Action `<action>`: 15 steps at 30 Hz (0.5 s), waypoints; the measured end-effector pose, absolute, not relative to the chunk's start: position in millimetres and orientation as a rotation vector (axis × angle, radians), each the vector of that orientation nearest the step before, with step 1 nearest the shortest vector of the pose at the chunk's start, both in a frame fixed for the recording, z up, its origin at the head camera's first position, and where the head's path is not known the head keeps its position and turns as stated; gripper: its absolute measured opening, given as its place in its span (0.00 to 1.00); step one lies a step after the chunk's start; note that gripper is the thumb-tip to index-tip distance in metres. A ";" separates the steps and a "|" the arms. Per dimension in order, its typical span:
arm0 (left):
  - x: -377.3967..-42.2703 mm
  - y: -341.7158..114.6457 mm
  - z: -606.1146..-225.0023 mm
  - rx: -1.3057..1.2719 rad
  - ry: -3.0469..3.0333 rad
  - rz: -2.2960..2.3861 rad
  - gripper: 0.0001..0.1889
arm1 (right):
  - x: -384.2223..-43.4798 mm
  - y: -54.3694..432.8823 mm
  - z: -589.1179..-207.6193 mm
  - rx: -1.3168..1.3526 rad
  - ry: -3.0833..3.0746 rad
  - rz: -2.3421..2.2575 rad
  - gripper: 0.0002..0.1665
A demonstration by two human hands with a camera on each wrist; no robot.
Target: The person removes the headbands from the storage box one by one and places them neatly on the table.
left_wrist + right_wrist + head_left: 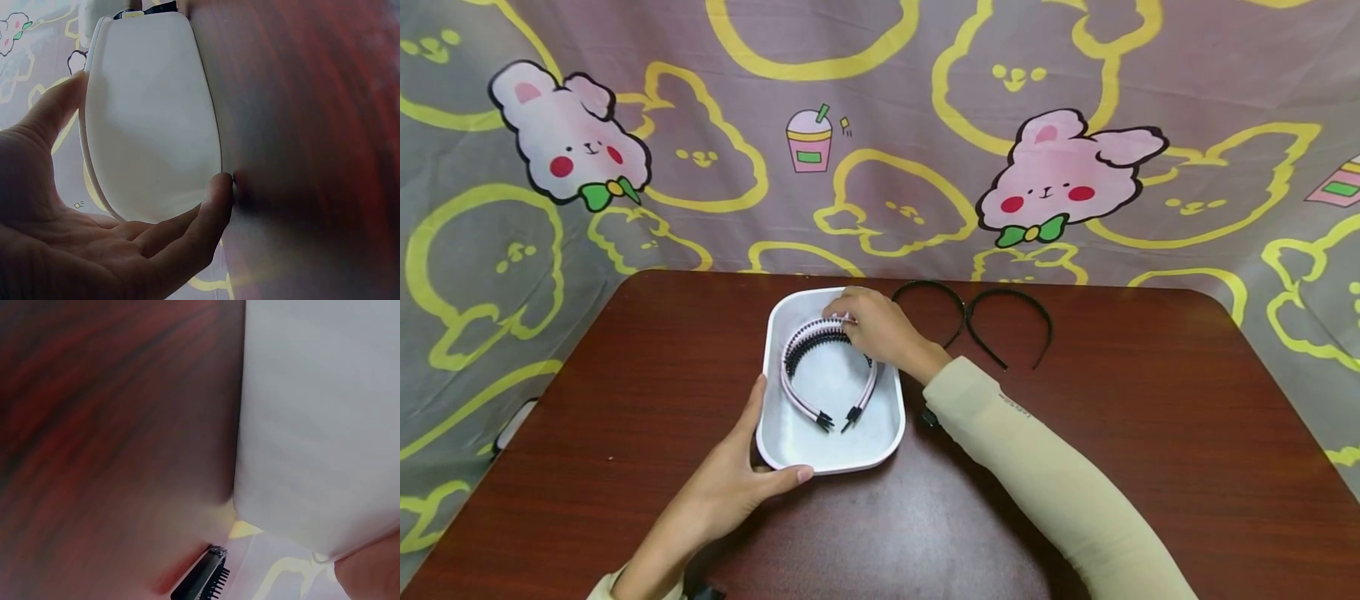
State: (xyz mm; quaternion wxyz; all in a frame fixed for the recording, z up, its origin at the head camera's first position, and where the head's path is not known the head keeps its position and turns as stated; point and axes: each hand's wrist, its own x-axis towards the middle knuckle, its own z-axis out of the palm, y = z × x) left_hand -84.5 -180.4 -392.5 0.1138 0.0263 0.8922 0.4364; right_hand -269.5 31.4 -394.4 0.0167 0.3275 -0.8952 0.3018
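A white rectangular tray [891, 442] with rounded corners stands on the table, holding several nested headbands [792, 394], pale pink and black with toothed inner edges. Their dark-tipped ends point toward the near side of the tray. My left hand [737, 467] grips the tray at its near left corner, thumb along the near rim and fingers against the left wall. At the far right of the tray my right hand [880, 325] reaches over the rim and pinches the top of a pink headband; its fingertips are partly hidden. The tray's outer wall [150, 112] fills much of the left wrist view.
Two black headbands lie on the table right of the tray, one [1011, 293] fully visible and the other [928, 283] partly behind my right hand. A patterned cloth [895, 125] hangs behind the brown table [1120, 417].
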 end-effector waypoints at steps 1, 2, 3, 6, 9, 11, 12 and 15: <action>-84.6 -180.4 -392.4 0.076 2.615 1.281 0.71 | -269.5 31.3 -394.3 1.021 -2.780 0.944 0.18; -84.7 -180.4 -392.4 0.076 2.612 1.282 0.71 | -269.5 31.3 -394.1 1.025 -2.776 0.952 0.18; -84.8 -180.4 -392.3 0.074 2.611 1.281 0.71 | -269.4 31.4 -393.8 1.027 -2.771 0.961 0.19; -84.8 -180.3 -392.3 0.074 2.611 1.280 0.71 | -269.3 31.4 -393.0 1.029 -2.756 0.986 0.19; -84.7 -180.1 -392.2 0.072 2.618 1.267 0.70 | -269.0 31.6 -391.7 1.032 -2.741 0.994 0.20; -84.6 -180.0 -392.3 0.070 2.618 1.262 0.70 | -268.5 32.2 -390.0 1.034 -2.735 0.987 0.19; -84.5 -180.0 -392.3 0.067 2.617 1.257 0.70 | -268.0 32.6 -388.9 1.033 -2.733 0.984 0.19; -84.2 -180.3 -392.6 0.063 2.616 1.259 0.70 | -266.8 33.8 -385.1 1.027 -2.730 0.996 0.19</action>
